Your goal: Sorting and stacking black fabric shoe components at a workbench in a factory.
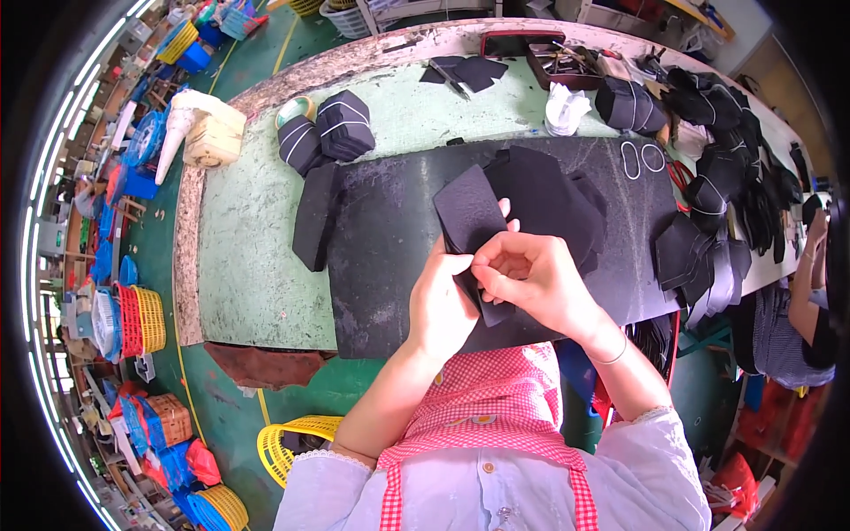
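Note:
My left hand is closed around a thin stack of black cut pieces, holding it tilted above the dark mat. At the stack's near right edge, my right hand has its fingers curled in, with thumb and forefinger pinched together. Whatever lies in that pinch is too small or hidden to tell. Just beyond both hands, a loose pile of black cut pieces is fanned out on the mat. Two white elastic bands lie near the mat's far right corner.
Banded black bundles and a tape roll stand at the far left. Beyond them is a bottle with a long nozzle. A tool box and crumpled white paper lie farther back. More bundles crowd the right, near another person's arm.

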